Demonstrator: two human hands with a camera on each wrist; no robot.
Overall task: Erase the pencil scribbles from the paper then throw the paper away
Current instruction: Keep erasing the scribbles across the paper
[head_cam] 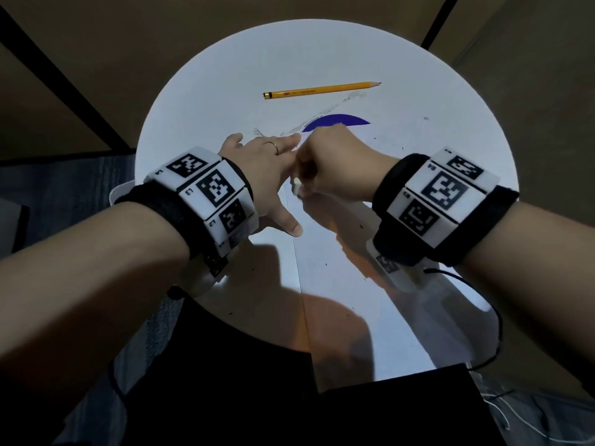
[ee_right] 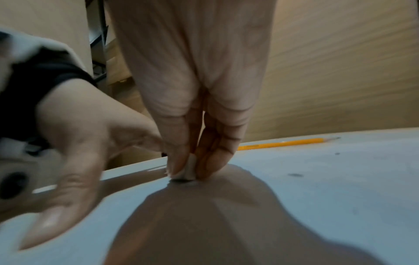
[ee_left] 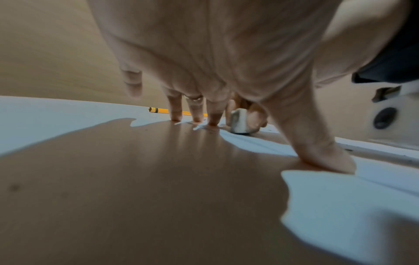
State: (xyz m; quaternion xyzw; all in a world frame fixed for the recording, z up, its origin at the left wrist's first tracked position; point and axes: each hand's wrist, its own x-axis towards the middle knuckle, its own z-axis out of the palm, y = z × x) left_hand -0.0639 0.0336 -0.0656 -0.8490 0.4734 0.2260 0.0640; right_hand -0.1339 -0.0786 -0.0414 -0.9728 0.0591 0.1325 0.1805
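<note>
A white sheet of paper (head_cam: 402,220) lies on the round white table (head_cam: 199,101), with faint pencil scribbles (head_cam: 335,106) near its far edge. My left hand (head_cam: 267,175) is spread flat, its fingertips (ee_left: 213,122) and thumb pressing down by the sheet's left edge. My right hand (head_cam: 335,165) pinches a small white eraser (head_cam: 297,187) between thumb and fingers, its bottom end on the paper right beside the left hand. The eraser (ee_left: 238,122) (ee_right: 188,170) shows in both wrist views. A yellow pencil (head_cam: 322,90) lies loose beyond the hands.
A blue half-disc mark (head_cam: 338,120) shows just beyond my right hand. Dark eraser crumbs (head_cam: 360,226) dot the paper. A black cable (head_cam: 483,300) runs from my right wrist off the table's near edge. A dark floor surrounds the table.
</note>
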